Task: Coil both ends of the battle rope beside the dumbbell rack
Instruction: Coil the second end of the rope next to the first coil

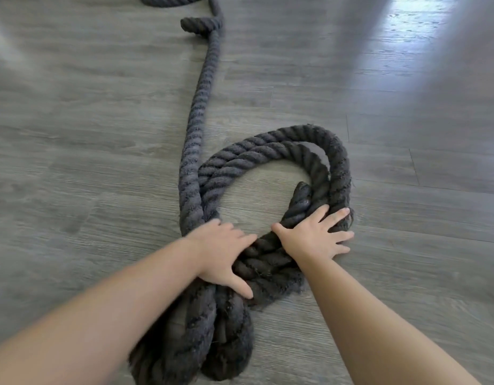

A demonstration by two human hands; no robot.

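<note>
Left hand — fingers spread, palm flat on the battle rope at lower centre of the frame, pressing where the loops cross. The rope's thick dark strand runs from the coil up to the top centre; the blurred shape at the upper edge appears to be more rope. Right hand — fingers splayed, pressing the coil's right-hand bend, fingertips touching the grey plank floor.
</note>
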